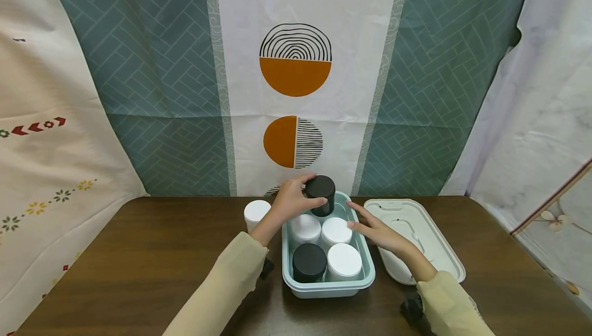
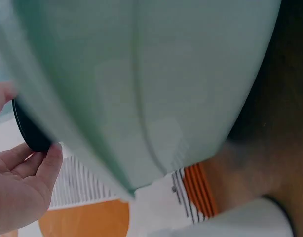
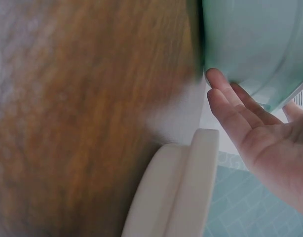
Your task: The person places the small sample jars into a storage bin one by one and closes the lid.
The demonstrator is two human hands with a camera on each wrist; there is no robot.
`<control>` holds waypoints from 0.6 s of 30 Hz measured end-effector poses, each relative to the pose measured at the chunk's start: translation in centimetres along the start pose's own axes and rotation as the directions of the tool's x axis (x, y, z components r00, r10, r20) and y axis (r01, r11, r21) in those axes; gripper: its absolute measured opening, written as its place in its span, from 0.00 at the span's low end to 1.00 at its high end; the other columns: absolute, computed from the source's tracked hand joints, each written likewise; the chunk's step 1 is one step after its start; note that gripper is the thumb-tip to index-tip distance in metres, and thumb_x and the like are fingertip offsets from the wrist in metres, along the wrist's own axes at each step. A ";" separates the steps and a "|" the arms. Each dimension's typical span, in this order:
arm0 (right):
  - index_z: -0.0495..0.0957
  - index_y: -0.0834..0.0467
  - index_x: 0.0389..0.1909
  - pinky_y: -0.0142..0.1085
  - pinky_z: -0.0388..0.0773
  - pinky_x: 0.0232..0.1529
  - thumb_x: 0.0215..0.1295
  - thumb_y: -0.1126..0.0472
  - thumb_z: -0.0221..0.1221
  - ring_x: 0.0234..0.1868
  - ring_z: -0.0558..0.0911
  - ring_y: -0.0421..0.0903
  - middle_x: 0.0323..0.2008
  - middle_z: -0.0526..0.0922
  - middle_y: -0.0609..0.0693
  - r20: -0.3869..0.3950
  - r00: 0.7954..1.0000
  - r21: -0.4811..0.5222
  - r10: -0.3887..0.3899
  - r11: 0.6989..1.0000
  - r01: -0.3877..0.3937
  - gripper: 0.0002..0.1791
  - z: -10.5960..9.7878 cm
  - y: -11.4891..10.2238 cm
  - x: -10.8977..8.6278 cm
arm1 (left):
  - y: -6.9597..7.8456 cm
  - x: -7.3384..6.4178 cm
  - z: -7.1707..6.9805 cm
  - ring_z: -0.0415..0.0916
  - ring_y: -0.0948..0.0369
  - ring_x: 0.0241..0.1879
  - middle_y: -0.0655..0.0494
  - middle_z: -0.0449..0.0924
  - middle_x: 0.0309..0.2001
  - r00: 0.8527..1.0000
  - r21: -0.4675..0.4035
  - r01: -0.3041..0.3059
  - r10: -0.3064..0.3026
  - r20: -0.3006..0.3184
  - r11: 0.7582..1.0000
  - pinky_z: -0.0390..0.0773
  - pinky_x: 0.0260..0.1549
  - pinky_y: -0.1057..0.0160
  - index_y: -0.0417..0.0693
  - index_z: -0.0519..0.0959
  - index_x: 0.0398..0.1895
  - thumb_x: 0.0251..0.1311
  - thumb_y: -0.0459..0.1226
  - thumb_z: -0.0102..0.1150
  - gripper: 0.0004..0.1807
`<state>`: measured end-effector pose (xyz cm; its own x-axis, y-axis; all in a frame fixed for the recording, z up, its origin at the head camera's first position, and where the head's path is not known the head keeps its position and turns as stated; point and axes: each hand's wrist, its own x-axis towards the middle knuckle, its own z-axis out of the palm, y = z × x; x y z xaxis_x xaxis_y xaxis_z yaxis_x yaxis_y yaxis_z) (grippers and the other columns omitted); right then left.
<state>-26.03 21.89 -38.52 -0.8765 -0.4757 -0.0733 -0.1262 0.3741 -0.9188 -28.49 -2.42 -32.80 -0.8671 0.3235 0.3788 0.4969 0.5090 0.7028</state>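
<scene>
My left hand grips a black cylindrical canister by its sides, thumb in front, over the far end of a pale green bin. In the left wrist view, the canister's dark edge shows between thumb and fingers, partly hidden by the bin wall. Below it in the bin stand white-lidded jars and a black-lidded one. At the bin's right side is my right hand, its fingers extended along the rim. The right wrist view shows those fingertips right at the bin's outer wall.
Left of the bin, a white-topped jar stands on the brown wooden table, partly behind my left forearm. A pale lid lies to the right, under my right forearm in this view. Patterned cloth hangs behind the table.
</scene>
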 end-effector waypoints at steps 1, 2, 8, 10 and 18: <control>0.40 0.53 0.71 0.56 0.67 0.53 0.69 0.52 0.46 0.63 0.58 0.65 0.68 0.45 0.64 0.001 1.000 0.003 0.001 1.000 -0.001 0.36 0.0 0.0 0.0 | -0.1 0.1 0.3 0.72 0.52 0.51 0.44 0.72 0.55 1.000 0.010 -0.005 0.005 0.009 1.000 0.74 0.48 0.57 0.37 0.69 0.58 0.47 0.41 0.68 0.34; 0.39 0.53 0.71 0.56 0.68 0.53 0.69 0.52 0.46 0.63 0.59 0.65 0.68 0.46 0.66 0.004 1.000 0.004 -0.001 1.000 0.001 0.36 0.0 0.0 0.0 | -0.1 0.1 0.6 0.72 0.52 0.51 0.44 0.72 0.55 1.000 0.011 -0.008 0.008 0.021 1.000 0.74 0.47 0.57 0.36 0.69 0.58 0.47 0.41 0.67 0.34; 0.39 0.53 0.71 0.56 0.69 0.51 0.69 0.52 0.46 0.63 0.59 0.66 0.68 0.43 0.66 0.006 1.000 -0.003 -0.005 1.000 0.005 0.36 0.1 -0.1 0.1 | -0.9 0.4 1.9 0.70 0.51 0.54 0.43 0.72 0.55 0.997 0.051 0.006 -0.010 0.075 0.999 0.72 0.51 0.55 0.36 0.70 0.58 0.47 0.41 0.67 0.34; 0.39 0.53 0.71 0.56 0.69 0.51 0.69 0.52 0.46 0.63 0.59 0.67 0.69 0.42 0.65 0.003 1.000 -0.002 -0.004 1.000 0.004 0.36 0.1 -0.1 0.1 | -1.1 0.6 2.2 0.70 0.51 0.54 0.43 0.72 0.55 0.996 0.078 0.007 -0.014 0.092 0.997 0.71 0.52 0.54 0.37 0.70 0.57 0.47 0.42 0.67 0.34; 0.39 0.54 0.71 0.56 0.69 0.51 0.69 0.52 0.45 0.63 0.57 0.68 0.69 0.39 0.65 0.005 1.000 -0.002 -0.011 1.000 0.011 0.36 0.1 -0.1 -0.1 | -1.7 0.9 3.6 0.69 0.50 0.55 0.42 0.71 0.56 0.983 0.107 -0.001 -0.019 0.181 0.994 0.69 0.53 0.54 0.35 0.70 0.57 0.47 0.41 0.67 0.34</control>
<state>-25.94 21.86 -38.48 -0.8729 -0.4835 -0.0652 -0.1366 0.3705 -0.9187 -29.93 -0.15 -35.77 -0.8556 0.4530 0.2504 0.4985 0.5910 0.6342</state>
